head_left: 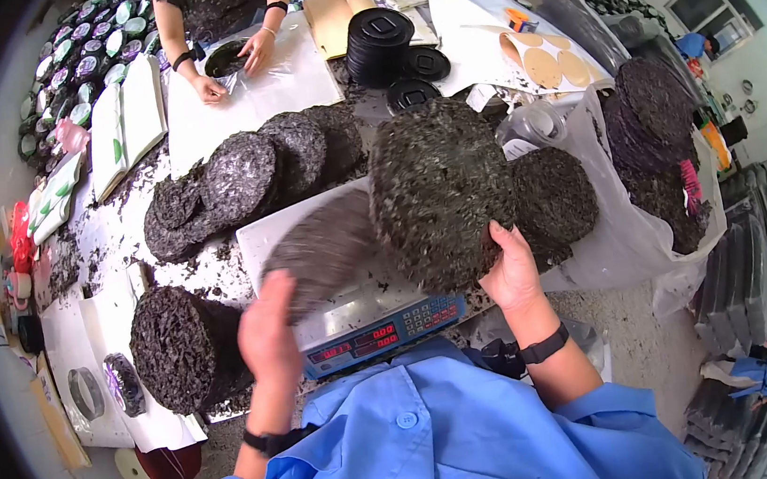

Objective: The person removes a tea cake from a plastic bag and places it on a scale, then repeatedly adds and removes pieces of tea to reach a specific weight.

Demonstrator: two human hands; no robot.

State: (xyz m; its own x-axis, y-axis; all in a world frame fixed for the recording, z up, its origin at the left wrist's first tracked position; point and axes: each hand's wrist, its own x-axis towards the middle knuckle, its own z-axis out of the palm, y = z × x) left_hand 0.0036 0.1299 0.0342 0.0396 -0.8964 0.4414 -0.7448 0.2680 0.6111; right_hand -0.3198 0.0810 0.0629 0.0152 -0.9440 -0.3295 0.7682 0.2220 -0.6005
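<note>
I judge the weighing to be somewhere in the middle — I cannot tell how many cakes are already through. My right hand point(512, 272) grips a large round pressed tea cake point(439, 190) by its lower edge, fingers curled behind and thumb in front, holding it tilted up above the scale point(349, 272). My left hand point(268, 333) hangs over the scale's white pan beside a second dark cake point(323, 251), which is motion-blurred; I cannot tell whether those fingers pinch it or only touch it. The scale's red readout is too small for me to read.

As for what looks done, a row of overlapping cakes point(253, 174) lies on the table beyond the scale, and a thick stack point(183, 347) stands at my left. As for what looks left, more cakes fill the clear plastic bag point(646, 138) on my right — one lies at its mouth. Across the table, another person's hands point(236, 67) wrap a cake in white paper.
</note>
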